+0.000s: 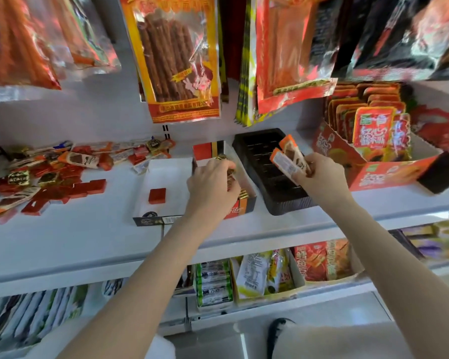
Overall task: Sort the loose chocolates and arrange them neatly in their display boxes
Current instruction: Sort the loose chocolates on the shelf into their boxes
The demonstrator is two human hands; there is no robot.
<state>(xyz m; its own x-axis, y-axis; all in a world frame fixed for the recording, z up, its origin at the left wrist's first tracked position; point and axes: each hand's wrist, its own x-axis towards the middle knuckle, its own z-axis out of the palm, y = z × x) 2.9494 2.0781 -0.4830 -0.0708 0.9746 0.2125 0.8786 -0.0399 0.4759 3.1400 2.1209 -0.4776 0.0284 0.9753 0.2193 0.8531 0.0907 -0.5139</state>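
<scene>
A heap of loose chocolates point(49, 172), red squares, gold-wrapped pieces and orange bars, lies on the white shelf at the left. Two display boxes stand mid-shelf: a white-lined box point(163, 182) holding one red square point(157, 195), and a narrower box point(246, 200) with gold-wrapped pieces. My left hand point(213, 182) reaches into the narrower box, fingers curled round gold-wrapped chocolates point(221, 158). My right hand point(319, 174) holds two orange-wrapped chocolate bars point(288, 156) above a black ridged plastic tray point(265, 161).
A red-orange carton of snack packets point(373, 141) stands at the right, with a black block point(441, 172) beside it. Bags of dried snacks point(176, 55) hang overhead. The shelf's front edge point(114, 255) runs across; lower shelves hold more packets point(265, 273).
</scene>
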